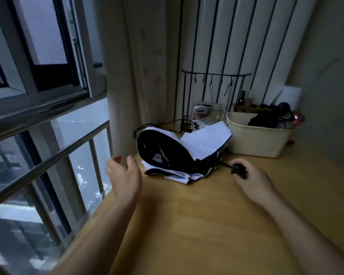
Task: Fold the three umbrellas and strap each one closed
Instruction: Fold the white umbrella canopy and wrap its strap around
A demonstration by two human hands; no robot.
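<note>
While the black handle (239,171) is gripped in the curled fingers of the right hand (252,180), the umbrella (179,153) is laid on the table (207,225) towards the window side. Its shaft is pushed short, but its black-and-white canopy is left loose and billowed. The left hand (125,173) is held just beside the canopy's near-left edge, fingers loosely curled and nothing held in it; no contact with the cloth is seen.

The task is judged to be at an early stage. This umbrella is collapsed, yet the panels are not gathered or rolled, and no strap is seen wrapped round them. Folding of the cloth and fastening of the strap are left for it, and presumably the same for two more.

By count, only one umbrella is plainly shown, and two hands are seen. One cream basket (262,143) is set behind and to the right of the umbrella, close against its canopy. Dark things are heaped in it; whether other umbrellas are among them cannot be told. One pink-framed mirror (209,112) and one black wire rack (214,75) are stood at the back.
</note>
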